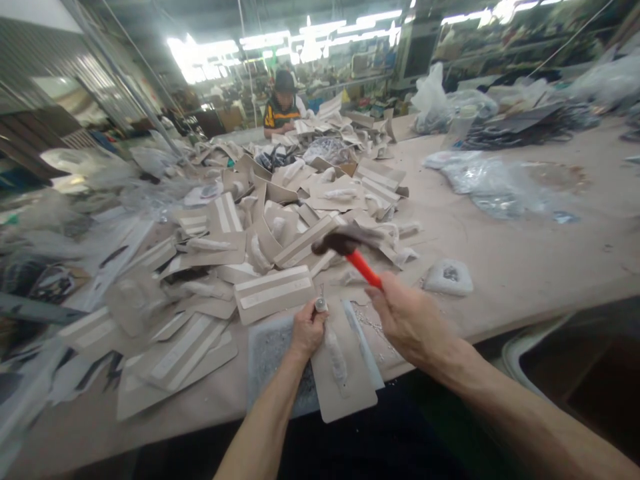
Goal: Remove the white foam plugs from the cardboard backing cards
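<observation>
The flat grey-brown card piece (345, 380) at the near edge of the long table (525, 267) serves as the landmark here. At its upper left corner the left hand (307, 330) pinches a small upright metal punch (320, 305), fingers closed round its shaft, its shiny round top facing up and its long axis roughly vertical. Above and to the right of that card piece, the right hand (407, 320) is clenched round the red handle of a hammer (350, 248), whose dark head (blurred in the frame) hangs above and just right of the punch top, the handle slanting down-right into the fist. The right hand is thus the farther one from the punch. A padded white strip runs down the card's middle. Beyond it lies a heap of similar stiff card pieces (280, 220), matte and taped with pale strips; a seated person (283, 100) works far behind.
</observation>
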The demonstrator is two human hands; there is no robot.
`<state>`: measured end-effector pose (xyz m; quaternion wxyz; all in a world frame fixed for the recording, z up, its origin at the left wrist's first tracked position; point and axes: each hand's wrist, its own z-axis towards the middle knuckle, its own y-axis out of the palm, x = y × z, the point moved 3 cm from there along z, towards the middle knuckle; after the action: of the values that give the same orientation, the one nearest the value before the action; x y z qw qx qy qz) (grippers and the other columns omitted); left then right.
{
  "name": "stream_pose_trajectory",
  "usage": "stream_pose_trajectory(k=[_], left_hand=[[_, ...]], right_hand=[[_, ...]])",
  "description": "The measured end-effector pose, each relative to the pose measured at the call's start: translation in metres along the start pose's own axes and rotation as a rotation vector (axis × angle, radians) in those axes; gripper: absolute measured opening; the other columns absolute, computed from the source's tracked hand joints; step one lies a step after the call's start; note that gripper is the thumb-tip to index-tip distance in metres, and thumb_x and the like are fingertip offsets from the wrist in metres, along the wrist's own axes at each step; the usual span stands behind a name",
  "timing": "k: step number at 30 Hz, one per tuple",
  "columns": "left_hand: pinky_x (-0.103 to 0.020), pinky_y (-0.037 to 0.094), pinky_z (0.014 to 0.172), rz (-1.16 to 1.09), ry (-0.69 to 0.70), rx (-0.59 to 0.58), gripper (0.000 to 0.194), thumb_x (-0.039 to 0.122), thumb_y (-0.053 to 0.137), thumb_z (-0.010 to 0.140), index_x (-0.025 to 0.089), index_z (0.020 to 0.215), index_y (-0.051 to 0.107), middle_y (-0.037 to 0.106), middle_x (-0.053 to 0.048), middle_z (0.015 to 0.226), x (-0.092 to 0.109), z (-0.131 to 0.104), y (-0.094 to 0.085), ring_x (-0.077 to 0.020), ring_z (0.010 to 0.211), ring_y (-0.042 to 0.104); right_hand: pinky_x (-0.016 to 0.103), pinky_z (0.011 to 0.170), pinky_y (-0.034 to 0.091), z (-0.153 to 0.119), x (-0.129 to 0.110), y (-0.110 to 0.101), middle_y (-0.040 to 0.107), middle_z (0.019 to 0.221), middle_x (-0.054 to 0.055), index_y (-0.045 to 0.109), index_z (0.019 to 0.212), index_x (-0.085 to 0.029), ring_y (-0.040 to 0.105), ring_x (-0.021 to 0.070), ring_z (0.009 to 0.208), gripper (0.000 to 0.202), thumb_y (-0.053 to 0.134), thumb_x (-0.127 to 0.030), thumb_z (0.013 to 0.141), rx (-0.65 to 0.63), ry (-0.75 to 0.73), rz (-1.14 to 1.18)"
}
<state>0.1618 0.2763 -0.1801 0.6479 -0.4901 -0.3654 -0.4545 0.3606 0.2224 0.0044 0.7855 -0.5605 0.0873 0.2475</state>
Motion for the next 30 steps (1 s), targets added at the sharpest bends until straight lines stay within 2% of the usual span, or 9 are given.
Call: stream_pose_trajectory(k=[2, 3, 7, 9, 14, 18, 23, 27, 30], left_hand=[[-0.029, 0.05, 0.078, -0.011, -0.011, 0.006, 0.019, 0.027, 0.066, 0.078, 0.023, 0.095, 0.073, 0.074, -0.003, 0.086, -0.001, 0.0, -0.001, -0.0214, 0.081, 0.067], [-0.029, 0.049, 0.078, -0.013, -0.014, 0.009, 0.019, 0.027, 0.066, 0.078, 0.022, 0.095, 0.073, 0.074, -0.003, 0.085, -0.001, 0.001, -0.001, -0.0214, 0.081, 0.067], [-0.028, 0.048, 0.073, -0.012, -0.022, -0.004, 0.02, 0.026, 0.064, 0.077, 0.022, 0.095, 0.073, 0.073, -0.002, 0.08, -0.002, 0.001, 0.001, -0.0201, 0.074, 0.065], [-0.028, 0.049, 0.074, -0.034, -0.025, -0.006, 0.024, 0.025, 0.064, 0.077, 0.023, 0.099, 0.073, 0.073, -0.002, 0.082, -0.003, 0.001, 0.001, -0.0202, 0.075, 0.065], [-0.028, 0.05, 0.074, -0.054, -0.032, 0.005, 0.019, 0.025, 0.065, 0.077, 0.022, 0.094, 0.073, 0.073, -0.002, 0.081, -0.003, 0.001, 0.001, -0.02, 0.076, 0.066], [-0.028, 0.051, 0.076, -0.094, -0.038, -0.002, 0.019, 0.025, 0.066, 0.077, 0.021, 0.094, 0.072, 0.074, -0.003, 0.083, -0.003, 0.002, 0.001, -0.02, 0.078, 0.067], [-0.026, 0.051, 0.074, -0.141, -0.077, 0.028, 0.019, 0.029, 0.071, 0.073, 0.021, 0.09, 0.072, 0.073, -0.001, 0.08, -0.005, 0.001, 0.003, -0.0182, 0.075, 0.067], [-0.025, 0.052, 0.071, -0.223, -0.152, 0.093, 0.028, 0.036, 0.077, 0.068, 0.019, 0.089, 0.071, 0.072, 0.0, 0.077, -0.003, 0.006, 0.003, -0.0173, 0.073, 0.067], [-0.026, 0.053, 0.071, -0.355, -0.25, 0.31, 0.033, 0.043, 0.076, 0.07, 0.016, 0.089, 0.069, 0.074, -0.004, 0.081, -0.004, 0.01, -0.012, -0.0177, 0.074, 0.069]], right_hand=[[0.028, 0.052, 0.028, -0.002, -0.004, -0.005, 0.053, 0.063, 0.001, 0.047, 0.089, -0.021, 0.046, 0.0139, 0.051, 0.027, 0.03, -0.036, 0.103, 0.187, -0.007, 0.059], [0.028, 0.053, 0.03, -0.003, -0.004, 0.001, 0.055, 0.064, 0.002, 0.047, 0.089, -0.021, 0.048, 0.0144, 0.052, 0.026, 0.031, -0.036, 0.103, 0.163, -0.015, 0.048], [0.029, 0.052, 0.027, -0.015, 0.011, 0.049, 0.061, 0.066, 0.004, 0.053, 0.093, -0.018, 0.054, 0.0166, 0.055, 0.015, 0.042, -0.027, 0.099, -0.422, -0.011, -0.148], [0.029, 0.053, 0.028, -0.021, 0.026, 0.062, 0.064, 0.071, 0.005, 0.056, 0.101, -0.018, 0.058, 0.0184, 0.059, 0.019, 0.041, -0.029, 0.101, -0.548, 0.034, -0.172], [0.031, 0.064, 0.039, -0.038, 0.075, 0.077, 0.068, 0.082, 0.008, 0.06, 0.097, -0.018, 0.063, 0.0205, 0.072, 0.029, 0.036, -0.034, 0.103, -0.537, 0.187, -0.012], [0.036, 0.071, 0.045, -0.049, 0.109, 0.091, 0.068, 0.088, 0.014, 0.062, 0.1, -0.013, 0.065, 0.0257, 0.08, 0.032, 0.034, -0.03, 0.103, -0.547, 0.32, -0.159], [0.043, 0.093, 0.048, -0.047, 0.054, 0.096, 0.06, 0.126, 0.02, 0.056, 0.129, -0.011, 0.06, 0.0311, 0.112, 0.04, 0.05, -0.036, 0.097, -0.287, 0.119, -0.119], [0.039, 0.086, 0.053, -0.066, -0.013, 0.128, 0.071, 0.111, 0.018, 0.048, 0.143, -0.01, 0.069, 0.0294, 0.098, 0.057, 0.055, -0.031, 0.091, -0.493, 0.071, 0.06], [0.036, 0.075, 0.053, -0.071, -0.019, 0.141, 0.074, 0.094, 0.019, 0.049, 0.141, -0.003, 0.071, 0.0286, 0.084, 0.055, 0.045, -0.015, 0.087, -0.513, 0.158, 0.054]])
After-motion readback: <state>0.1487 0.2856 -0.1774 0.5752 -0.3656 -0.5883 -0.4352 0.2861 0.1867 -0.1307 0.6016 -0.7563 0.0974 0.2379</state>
